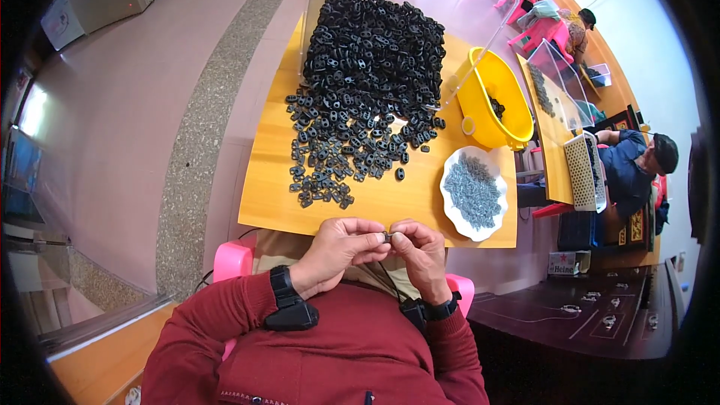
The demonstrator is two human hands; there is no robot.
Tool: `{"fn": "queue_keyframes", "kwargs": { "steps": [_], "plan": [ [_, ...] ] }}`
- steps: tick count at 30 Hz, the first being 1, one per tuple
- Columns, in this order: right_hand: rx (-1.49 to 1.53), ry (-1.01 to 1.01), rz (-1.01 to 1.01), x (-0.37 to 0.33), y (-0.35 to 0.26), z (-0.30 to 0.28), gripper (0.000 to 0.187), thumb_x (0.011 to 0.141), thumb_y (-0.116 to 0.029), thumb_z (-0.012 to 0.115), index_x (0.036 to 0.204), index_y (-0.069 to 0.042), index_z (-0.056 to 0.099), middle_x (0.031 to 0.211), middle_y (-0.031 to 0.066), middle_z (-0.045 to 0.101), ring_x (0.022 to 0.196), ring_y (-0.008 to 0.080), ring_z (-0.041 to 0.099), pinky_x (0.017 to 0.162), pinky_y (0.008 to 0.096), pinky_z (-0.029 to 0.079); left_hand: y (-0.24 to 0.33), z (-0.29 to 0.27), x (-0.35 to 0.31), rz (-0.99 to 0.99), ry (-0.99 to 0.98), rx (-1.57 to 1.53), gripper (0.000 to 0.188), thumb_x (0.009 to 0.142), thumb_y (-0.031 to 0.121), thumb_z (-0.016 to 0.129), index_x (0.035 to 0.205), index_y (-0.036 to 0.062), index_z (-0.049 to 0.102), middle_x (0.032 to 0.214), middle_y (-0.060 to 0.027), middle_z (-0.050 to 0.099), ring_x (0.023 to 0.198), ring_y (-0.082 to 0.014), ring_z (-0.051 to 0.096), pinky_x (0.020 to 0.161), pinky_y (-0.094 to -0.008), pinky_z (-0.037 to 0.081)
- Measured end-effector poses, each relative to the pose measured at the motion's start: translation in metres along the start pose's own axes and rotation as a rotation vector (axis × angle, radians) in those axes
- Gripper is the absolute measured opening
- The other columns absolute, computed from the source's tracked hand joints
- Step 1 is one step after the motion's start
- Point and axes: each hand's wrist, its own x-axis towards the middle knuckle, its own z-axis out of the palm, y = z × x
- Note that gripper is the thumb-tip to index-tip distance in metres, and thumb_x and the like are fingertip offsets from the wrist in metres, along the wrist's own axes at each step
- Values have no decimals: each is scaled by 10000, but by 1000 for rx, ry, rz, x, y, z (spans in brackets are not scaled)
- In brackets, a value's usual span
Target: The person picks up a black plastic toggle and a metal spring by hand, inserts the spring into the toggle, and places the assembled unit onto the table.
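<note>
Just off the near edge of the table, my left hand (339, 249) and my right hand (421, 256) meet fingertip to fingertip. Both are closed in a pinch on one small black cord lock (388, 237), mostly covered by the fingers. Beyond them, many loose black cord locks (345, 139), oval with two holes, lie spread on the wooden table (266, 206). They spill from a big heap inside a clear plastic bin (480, 22) lying open toward me. Right of the heap, a white scalloped dish (480, 234) holds small grey metal pieces (474, 191) that look like springs.
A yellow plastic tub (471, 90) with a few black pieces stands behind the dish. At right, a person in dark blue (628, 169) sits by another table with a cream perforated basket (581, 172); others sit farther back. Pink chair parts (234, 261) flank me.
</note>
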Motion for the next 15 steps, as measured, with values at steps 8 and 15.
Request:
{"fn": "queue_keyframes", "kwargs": {
  "steps": [8,15],
  "plan": [
    [-9,-13,-42,0,2,-1,97,899,-59,625,964,13,632,860,8,630,746,67,582,683,201,490,0,0,0,5,-2,-21,164,890,15,600,1036,-58,580,950,-128,644,841,-191,676,758,-279,585],
    [-78,-4,-50,-1,0,1,72,887,-35,632,931,21,642,875,11,627,784,70,573,712,200,471,-2,-1,0,19,6,-7,144,884,13,607,1014,-46,588,943,-117,645,821,-183,674,756,-279,585]
  ]
}}
